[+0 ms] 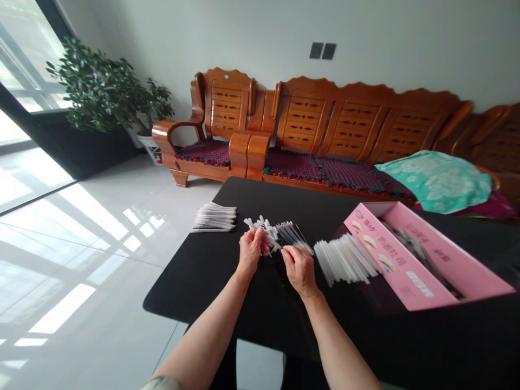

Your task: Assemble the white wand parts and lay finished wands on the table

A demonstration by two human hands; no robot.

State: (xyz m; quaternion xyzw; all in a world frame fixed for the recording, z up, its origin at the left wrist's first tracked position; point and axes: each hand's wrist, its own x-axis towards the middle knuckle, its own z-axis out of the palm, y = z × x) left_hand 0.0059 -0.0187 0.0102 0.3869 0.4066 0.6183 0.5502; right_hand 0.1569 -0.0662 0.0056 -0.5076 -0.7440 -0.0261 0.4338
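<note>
The left hand point(251, 250) has its fingers curled narrow at the small white plastic pieces point(264, 230) heaped on the black tabletop point(252, 203); the right hand's point(299, 265) fingers are pinched beside the thin dark rods point(291, 234), though I cannot tell what either grips. The pink cardboard box point(410, 265) bears Chinese characters, too blurred to read. The rods point away, slanting left.

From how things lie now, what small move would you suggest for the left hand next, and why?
I would probably lift the left hand slightly, clear of the small white pieces: its fingers are right at that loose heap and might nudge it, and the right hand is close by. Whether either hand holds anything is too small to tell.
</note>
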